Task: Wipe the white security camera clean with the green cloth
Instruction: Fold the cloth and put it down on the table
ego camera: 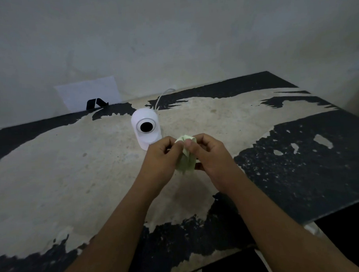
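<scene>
The white security camera [146, 127] stands upright near the middle of the worn table [73, 171], its round black lens facing me. Just in front of it, a little to the right, both hands hold the pale green cloth [185, 158] bunched between them above the tabletop. My left hand [161, 159] pinches the cloth's left side and my right hand [210, 157] pinches its right side, thumbs close together at the top. The cloth hangs down between the palms and does not touch the camera.
A white cable [162, 97] runs from behind the camera over the table's far edge. A white sheet [88, 94] with a black clip [96, 103] leans against the wall at the back left. The table's right corner and front edge drop off at the lower right.
</scene>
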Available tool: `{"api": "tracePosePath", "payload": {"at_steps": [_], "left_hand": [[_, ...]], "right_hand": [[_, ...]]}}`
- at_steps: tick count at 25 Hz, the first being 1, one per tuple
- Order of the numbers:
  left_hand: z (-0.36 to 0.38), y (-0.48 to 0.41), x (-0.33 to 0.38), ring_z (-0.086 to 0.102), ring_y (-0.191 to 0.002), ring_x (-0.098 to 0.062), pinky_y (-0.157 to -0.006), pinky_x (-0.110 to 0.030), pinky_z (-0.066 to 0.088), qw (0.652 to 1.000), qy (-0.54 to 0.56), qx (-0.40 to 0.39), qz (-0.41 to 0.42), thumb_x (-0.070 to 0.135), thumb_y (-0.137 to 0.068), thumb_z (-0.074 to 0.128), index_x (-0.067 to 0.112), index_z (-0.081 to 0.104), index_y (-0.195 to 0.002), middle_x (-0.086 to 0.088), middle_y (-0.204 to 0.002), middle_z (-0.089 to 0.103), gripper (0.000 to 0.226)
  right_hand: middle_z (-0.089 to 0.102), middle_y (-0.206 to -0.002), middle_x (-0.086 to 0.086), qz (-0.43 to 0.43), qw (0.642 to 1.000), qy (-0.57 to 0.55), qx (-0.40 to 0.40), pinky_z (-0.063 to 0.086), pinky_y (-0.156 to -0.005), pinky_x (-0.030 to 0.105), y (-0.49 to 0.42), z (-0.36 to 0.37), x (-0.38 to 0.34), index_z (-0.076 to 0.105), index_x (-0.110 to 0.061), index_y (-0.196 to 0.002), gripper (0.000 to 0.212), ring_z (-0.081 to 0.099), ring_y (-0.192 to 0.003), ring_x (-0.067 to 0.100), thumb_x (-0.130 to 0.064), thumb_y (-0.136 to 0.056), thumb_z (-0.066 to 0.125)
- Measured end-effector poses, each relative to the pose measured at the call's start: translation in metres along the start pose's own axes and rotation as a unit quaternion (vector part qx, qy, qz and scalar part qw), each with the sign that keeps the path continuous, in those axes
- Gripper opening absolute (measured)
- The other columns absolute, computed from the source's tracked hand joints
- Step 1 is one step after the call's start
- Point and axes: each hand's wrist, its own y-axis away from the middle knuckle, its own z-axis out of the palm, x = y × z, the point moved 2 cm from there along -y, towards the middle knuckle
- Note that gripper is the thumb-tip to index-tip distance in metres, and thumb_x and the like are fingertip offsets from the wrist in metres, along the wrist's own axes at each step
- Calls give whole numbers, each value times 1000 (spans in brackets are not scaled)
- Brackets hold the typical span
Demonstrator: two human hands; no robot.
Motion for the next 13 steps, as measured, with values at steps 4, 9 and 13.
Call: {"api": "tracePosePath", "payload": {"at_steps": [4,9,13], "left_hand": [[8,6,-12,65,-87,-29,-86,-42,56,991,103,-35,-77,21,-93,52,5,59,-76,-21,-89,66,24],[25,31,-16,70,-85,-27,-75,-37,59,973,85,-181,-113,22,-93,51,10,65,-83,-15,-93,72,21],[6,30,-16,67,-78,-15,-68,-27,54,959,-36,-265,-95,23,-93,51,24,64,-99,-3,-96,72,14]], "right_hand": [[70,-86,10,1,988,86,125,57,-71,42,-5,-37,3,67,-20,-87,13,66,-78,29,-21,-91,55],[62,-82,-5,-66,930,334,135,45,-62,28,-26,-72,-19,66,-20,-95,18,56,-70,12,-20,-91,48],[62,-107,-1,-17,832,552,-62,37,-70,27,-65,-76,-21,66,-20,-107,24,53,-88,16,-18,-94,47]]}}
